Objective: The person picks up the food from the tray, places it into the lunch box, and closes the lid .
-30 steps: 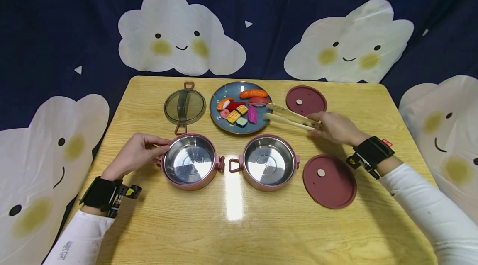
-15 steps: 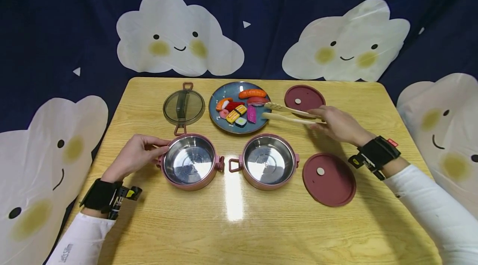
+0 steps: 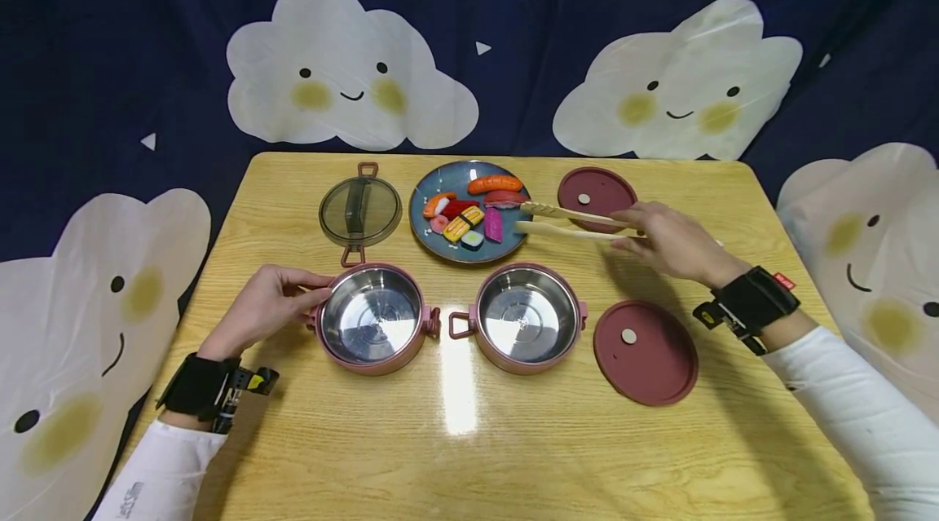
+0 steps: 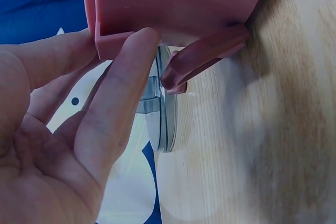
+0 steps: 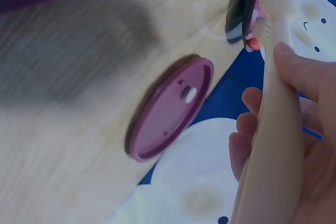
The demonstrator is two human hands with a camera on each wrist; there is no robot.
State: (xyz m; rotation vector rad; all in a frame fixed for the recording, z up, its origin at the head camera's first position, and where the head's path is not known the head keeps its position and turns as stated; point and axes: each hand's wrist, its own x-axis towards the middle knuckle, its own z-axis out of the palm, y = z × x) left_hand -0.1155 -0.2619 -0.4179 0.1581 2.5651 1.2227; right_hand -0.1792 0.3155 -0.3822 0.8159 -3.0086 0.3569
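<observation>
At the left pink pot [image 3: 372,317], my left hand [image 3: 264,305] pinches the small ledge on its side between thumb and finger, as the left wrist view shows from below. The handle [image 4: 205,53] there hangs folded down. My right hand [image 3: 671,244] grips beige tongs [image 3: 572,226], held level with their tips apart. Those tips hover at the right edge of the blue plate [image 3: 440,250], close to a red-topped sushi piece [image 3: 504,199] and a purple piece [image 3: 494,225]; I cannot tell whether they touch. A sausage [image 3: 495,184] and other toy sushi also lie there.
A second pink pot [image 3: 528,319] stands to the right of the first, steel inside. Two dark red lids [image 3: 645,358] lie flat at the right, one near and one far. A glass lid [image 3: 359,211] with a handle lies behind the left pot.
My right hand has shifted slightly to the right, drawing the tongs back a little from the plate. The left hand stays on the pot.
</observation>
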